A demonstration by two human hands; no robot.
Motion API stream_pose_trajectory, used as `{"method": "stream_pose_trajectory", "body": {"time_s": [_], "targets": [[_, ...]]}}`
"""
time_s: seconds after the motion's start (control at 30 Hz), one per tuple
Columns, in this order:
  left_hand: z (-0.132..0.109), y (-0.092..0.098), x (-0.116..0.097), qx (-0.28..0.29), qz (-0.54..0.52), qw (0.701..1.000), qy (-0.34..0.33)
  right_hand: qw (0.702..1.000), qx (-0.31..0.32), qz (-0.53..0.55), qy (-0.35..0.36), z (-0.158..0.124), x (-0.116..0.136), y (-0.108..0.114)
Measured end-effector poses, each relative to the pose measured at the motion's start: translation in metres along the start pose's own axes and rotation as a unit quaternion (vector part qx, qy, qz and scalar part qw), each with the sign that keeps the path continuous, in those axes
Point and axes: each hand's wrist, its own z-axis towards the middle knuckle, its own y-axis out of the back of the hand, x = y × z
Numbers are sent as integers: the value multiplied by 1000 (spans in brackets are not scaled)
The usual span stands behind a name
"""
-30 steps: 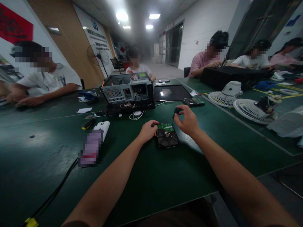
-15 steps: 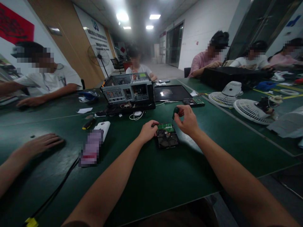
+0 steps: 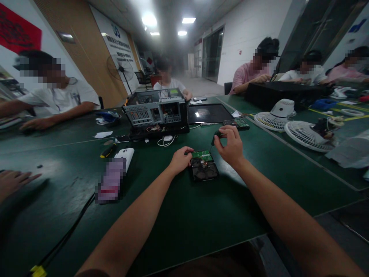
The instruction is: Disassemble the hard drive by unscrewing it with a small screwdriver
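Note:
A hard drive (image 3: 204, 169) with a green circuit board on its far part lies flat on the green table (image 3: 184, 215). My left hand (image 3: 181, 159) is closed on its left edge, thumb and fingers at the far left corner. In my right hand (image 3: 230, 146) is a screwdriver (image 3: 215, 138) with a dark green handle, pinched between thumb and fingers. Its thin shaft slants down to the drive's far right corner; whether the tip touches a screw is too small to tell.
An opened computer case (image 3: 157, 113) stands behind the drive, with a black panel (image 3: 209, 113) and another drive (image 3: 236, 124) to its right. White fan parts (image 3: 308, 134) lie at right. Left are a phone (image 3: 112, 179), a yellow-black screwdriver (image 3: 108, 151) and a co-worker's hand (image 3: 17, 182).
My right hand and the screwdriver have shifted slightly right, the handle tilting further that way. The co-worker's hand at left has drawn back toward the left edge. My left hand stays on the hard drive.

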Motion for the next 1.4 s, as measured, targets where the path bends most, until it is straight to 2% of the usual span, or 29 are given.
{"method": "stream_pose_trajectory", "body": {"time_s": [0.3, 0.6, 0.73, 1.03, 1.4], "targets": [[0, 0, 0, 4, -1, 1000, 8, 999, 27, -36, -1, -1, -4, 1], [2, 0, 4, 3, -4, 1000, -5, 997, 26, -55, 44, 2, -3, 2], [2, 0, 3, 5, -3, 1000, 4, 998, 21, -54, 38, 1, -3, 1], [1, -1, 2, -1, 3, 1000, 4, 996, 54, -63, 38, 2, -4, 3], [1, -1, 2, 0, 0, 1000, 8, 996, 40, -56, 53, -1, -7, -1]]}}
